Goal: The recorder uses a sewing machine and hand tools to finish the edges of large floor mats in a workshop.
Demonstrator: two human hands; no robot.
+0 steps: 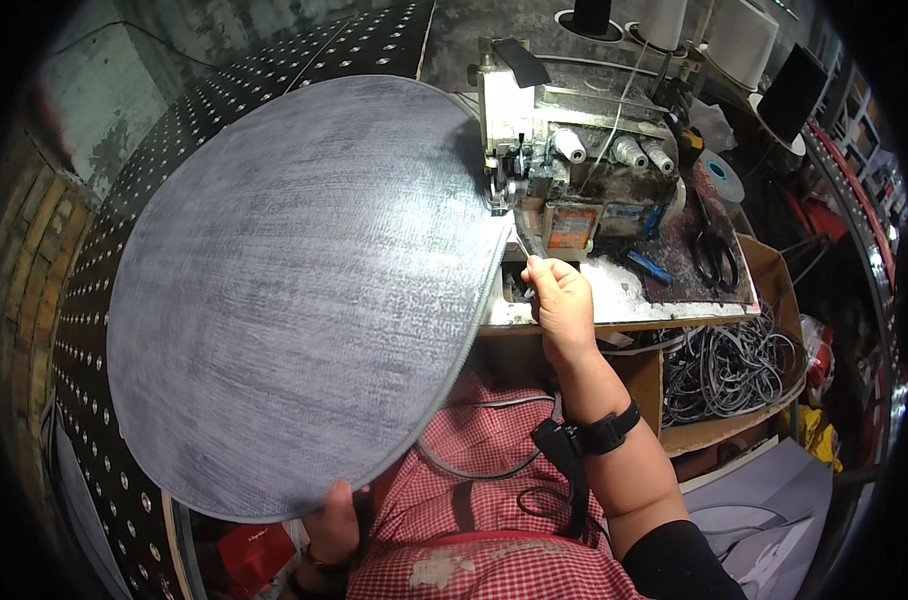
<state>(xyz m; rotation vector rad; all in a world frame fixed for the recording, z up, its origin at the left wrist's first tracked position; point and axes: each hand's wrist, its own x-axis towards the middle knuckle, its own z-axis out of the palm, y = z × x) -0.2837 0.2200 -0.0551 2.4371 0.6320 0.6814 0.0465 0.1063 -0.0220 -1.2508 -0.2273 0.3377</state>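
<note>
A large round grey fabric mat (pixel 304 290) with a bound edge spreads from the sewing machine (pixel 594 150) down toward my lap. Its upper right edge lies by the machine's lit needle area. My left hand (pixel 336 522) grips the mat's lower rim, thumb on top and the other fingers mostly hidden beneath. Just in front of the needle area, my right hand (pixel 562 300) is closed in a pinch on a thin, pale, narrow piece (pixel 521 243); whether it is a strip or a slim tool is unclear. A grey cord (pixel 484 473) loops across my checked apron.
Black-handled scissors (pixel 714 262) and a small blue tool (pixel 651 266) lie right of the machine. Thread cones (pixel 742 45) stand behind it. A cardboard box (pixel 774 425) holds tangled grey strips (pixel 719 375). A black dotted surface (pixel 86 345) runs along the left.
</note>
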